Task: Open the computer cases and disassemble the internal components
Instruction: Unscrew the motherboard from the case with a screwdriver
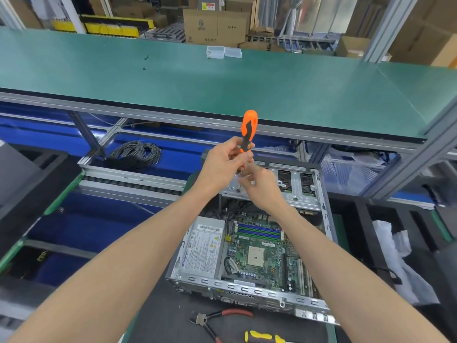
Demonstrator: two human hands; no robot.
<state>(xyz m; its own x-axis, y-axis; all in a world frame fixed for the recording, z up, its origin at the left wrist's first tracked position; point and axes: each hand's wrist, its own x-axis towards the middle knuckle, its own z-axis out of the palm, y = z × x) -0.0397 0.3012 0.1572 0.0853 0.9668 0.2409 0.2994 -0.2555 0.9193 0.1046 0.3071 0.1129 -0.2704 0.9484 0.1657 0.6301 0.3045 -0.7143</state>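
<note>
An open computer case (pixel 247 285) lies on the bench in front of me. Inside it I see a green motherboard (pixel 262 253) and a grey power supply (pixel 200 248). My left hand (pixel 222 162) grips the lower part of an orange and black screwdriver (pixel 248 129), which stands upright above the case's metal drive cage (pixel 296 186). My right hand (pixel 259 186) is just below it, its fingers pinching at the screwdriver's shaft or tip. What those fingers hold is hidden.
Red-handled cutters (pixel 222 318) and a yellow-handled tool (pixel 264 336) lie in front of the case. A coil of black cable (pixel 136 154) sits at the left on blue. A green shelf (pixel 222 80) carries two small clear boxes (pixel 223 52). White packing wrap (pixel 400 258) lies right.
</note>
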